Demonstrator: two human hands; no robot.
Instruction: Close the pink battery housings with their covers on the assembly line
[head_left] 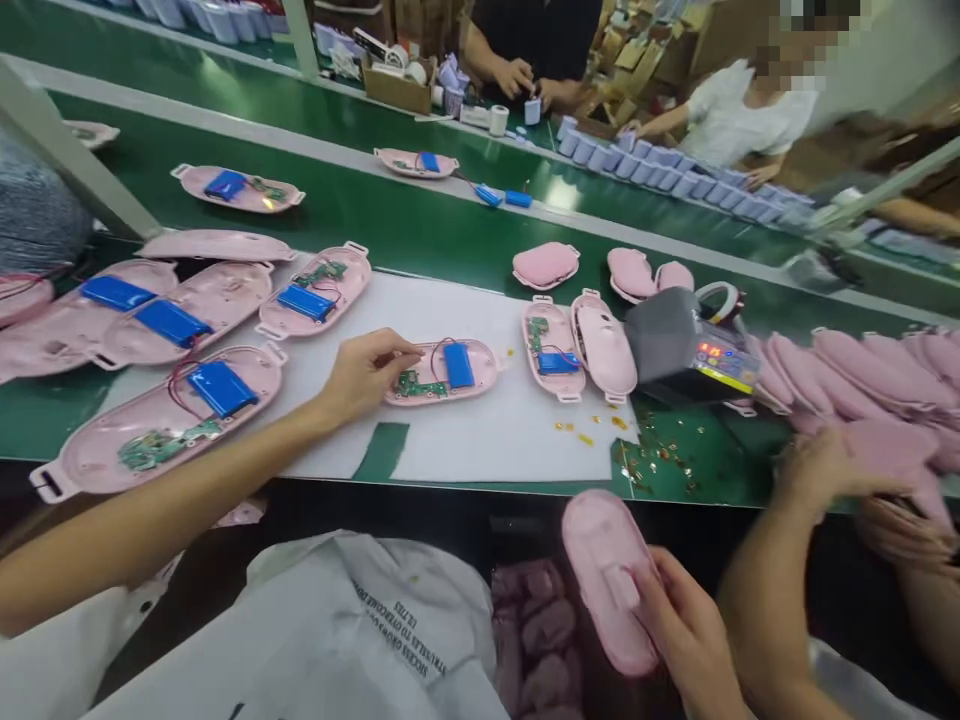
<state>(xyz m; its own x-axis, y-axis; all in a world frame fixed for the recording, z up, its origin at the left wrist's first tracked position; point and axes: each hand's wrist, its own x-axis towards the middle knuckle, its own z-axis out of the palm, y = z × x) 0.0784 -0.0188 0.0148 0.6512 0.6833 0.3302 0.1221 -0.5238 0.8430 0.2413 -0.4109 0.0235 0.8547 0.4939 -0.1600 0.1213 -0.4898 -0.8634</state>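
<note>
My left hand (364,378) pinches the left end of an open pink shell (484,368), which lies on the white sheet. Inside that shell are a blue battery (457,365), a green circuit board (420,385) and thin red wires. Below the table's front edge, my right hand (686,625) grips a pink cover (600,560) by its right side, thumb across its face. The cover is raised and tilted, apart from the shell.
Open pink shells with blue batteries (221,388) crowd the left. Right of centre stand two upright shells, a dark box with a lit display (667,345) and small gold pieces. A co-worker's hands (817,470) handle pink covers at right. People work across the green line.
</note>
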